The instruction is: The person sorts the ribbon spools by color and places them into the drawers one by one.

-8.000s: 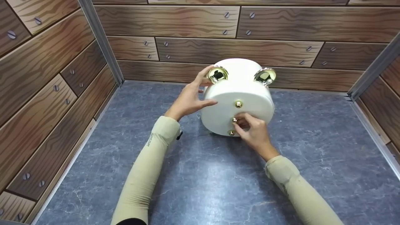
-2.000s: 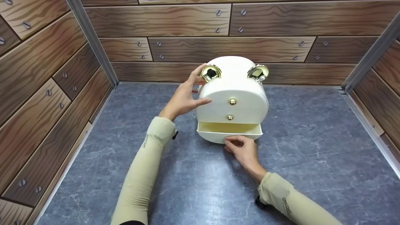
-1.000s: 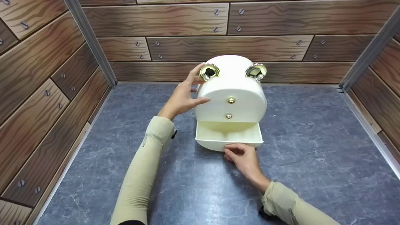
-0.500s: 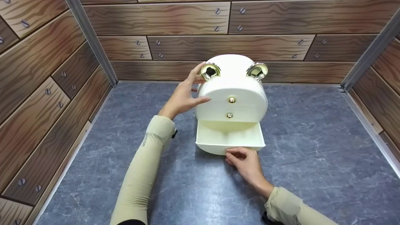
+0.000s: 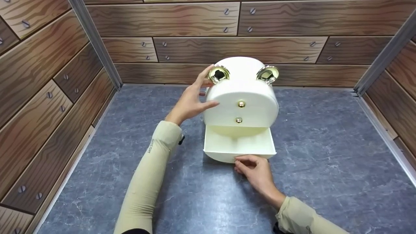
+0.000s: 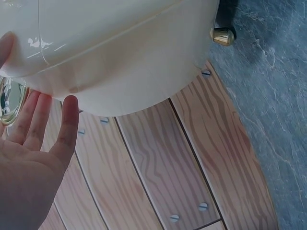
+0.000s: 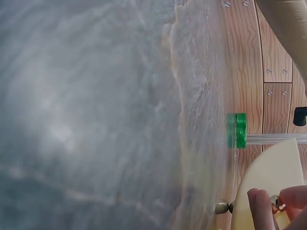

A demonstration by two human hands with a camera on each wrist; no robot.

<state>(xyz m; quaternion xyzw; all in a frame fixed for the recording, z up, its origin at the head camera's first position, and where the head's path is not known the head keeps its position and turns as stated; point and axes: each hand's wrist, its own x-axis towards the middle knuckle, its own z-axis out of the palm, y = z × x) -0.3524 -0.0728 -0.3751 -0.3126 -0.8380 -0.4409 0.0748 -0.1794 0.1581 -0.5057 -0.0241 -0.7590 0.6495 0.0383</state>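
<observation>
A white rounded cabinet (image 5: 242, 87) with two gold ears stands on the blue-grey marbled floor. Its bottom drawer (image 5: 239, 144) is pulled well out, and the pale inside shows. My right hand (image 5: 260, 172) pinches that drawer's gold knob (image 7: 276, 203) between thumb and fingers, as the right wrist view shows. At the cabinet's left side, my left hand (image 5: 190, 102) rests with spread fingers by the left ear (image 5: 218, 74), thumb on the front face. In the left wrist view its fingertips touch the white side wall (image 6: 134, 72). Above the drawer are two more gold knobs (image 5: 241, 104).
Wood-print panels (image 5: 195, 22) enclose the back and both sides. Gold feet (image 6: 223, 36) stick out under the cabinet. In the right wrist view, a green-ended clear bar (image 7: 241, 130) shows beyond the drawer, against the panels.
My right hand has gone from the middle knob to the bottom one and pulled that drawer out towards me, barely moving in the last half second. My left hand keeps its place on the cabinet.
</observation>
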